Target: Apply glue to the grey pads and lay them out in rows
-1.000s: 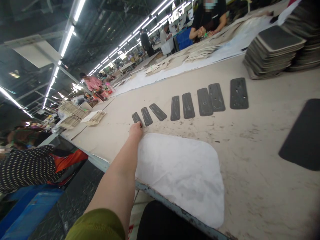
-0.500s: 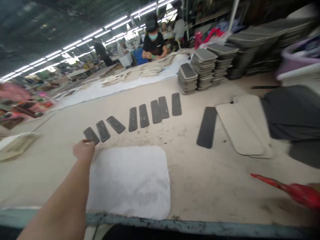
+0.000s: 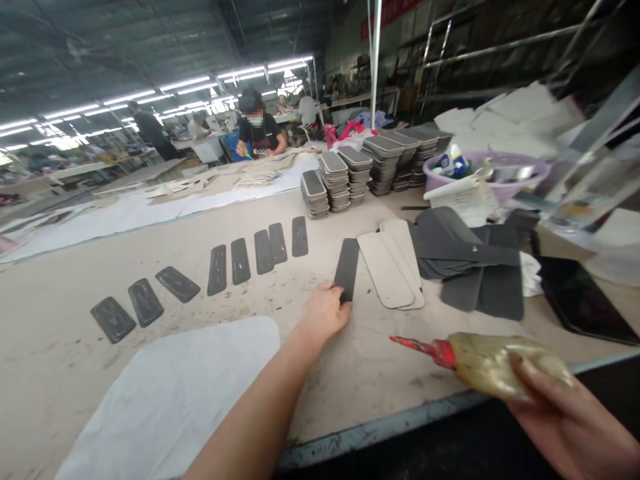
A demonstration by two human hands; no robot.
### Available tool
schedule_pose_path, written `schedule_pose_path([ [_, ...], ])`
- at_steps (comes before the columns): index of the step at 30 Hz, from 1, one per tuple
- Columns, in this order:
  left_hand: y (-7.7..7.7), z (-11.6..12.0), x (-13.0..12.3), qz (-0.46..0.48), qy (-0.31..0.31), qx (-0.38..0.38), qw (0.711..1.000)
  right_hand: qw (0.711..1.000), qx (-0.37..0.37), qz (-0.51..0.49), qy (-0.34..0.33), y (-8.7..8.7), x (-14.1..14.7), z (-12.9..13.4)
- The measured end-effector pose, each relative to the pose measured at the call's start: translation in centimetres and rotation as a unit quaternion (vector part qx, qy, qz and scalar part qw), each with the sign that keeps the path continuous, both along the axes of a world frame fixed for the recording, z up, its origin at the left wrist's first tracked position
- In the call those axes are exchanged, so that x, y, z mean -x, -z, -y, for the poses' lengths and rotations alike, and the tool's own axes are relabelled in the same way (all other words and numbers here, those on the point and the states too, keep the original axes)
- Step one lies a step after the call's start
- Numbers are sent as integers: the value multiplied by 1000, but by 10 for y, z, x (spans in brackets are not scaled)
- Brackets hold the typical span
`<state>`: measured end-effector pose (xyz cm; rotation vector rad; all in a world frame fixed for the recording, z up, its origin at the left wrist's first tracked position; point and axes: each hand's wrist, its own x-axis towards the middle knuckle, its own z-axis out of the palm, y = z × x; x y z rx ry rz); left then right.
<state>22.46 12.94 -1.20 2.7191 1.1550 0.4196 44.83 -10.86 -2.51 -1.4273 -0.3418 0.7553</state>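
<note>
My left hand (image 3: 324, 312) has its fingers and thumb closed at the near end of a long dark grey strip (image 3: 347, 263), which lies on the table. In my right hand (image 3: 565, 407) is a squeeze bottle (image 3: 493, 363) of yellowish stuff, its red pointed nozzle aimed left above the table. Several short dark rounded pieces (image 3: 217, 270) with shiny wet-looking streaks lie in a slanting row to the left. Just right of the strip are overlapping beige rounded panels (image 3: 385, 270). A white rounded sheet (image 3: 185, 380) lies partly behind my left forearm.
Stacks of dark-topped panels (image 3: 334, 180) stand at the back. Loose dark grey sheets (image 3: 445, 243), a purple basin (image 3: 533, 173) and a black tablet-like slab (image 3: 585, 300) are on the right. Across the table a masked person (image 3: 263, 137) handles beige pieces.
My left hand has moved right, from the leftmost short piece to the long strip. The view has swung right, bringing my right hand and the whole bottle into sight.
</note>
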Motion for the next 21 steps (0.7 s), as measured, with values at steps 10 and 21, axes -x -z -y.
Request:
schedule_pose_path([
  [10,-18,9,25,23,-22,-49,998,995,-58,-73,-23,-3,-3,7],
  [21,-24,145,102,-2,92,27,995,994,-96,8,-54,-12,18,7],
])
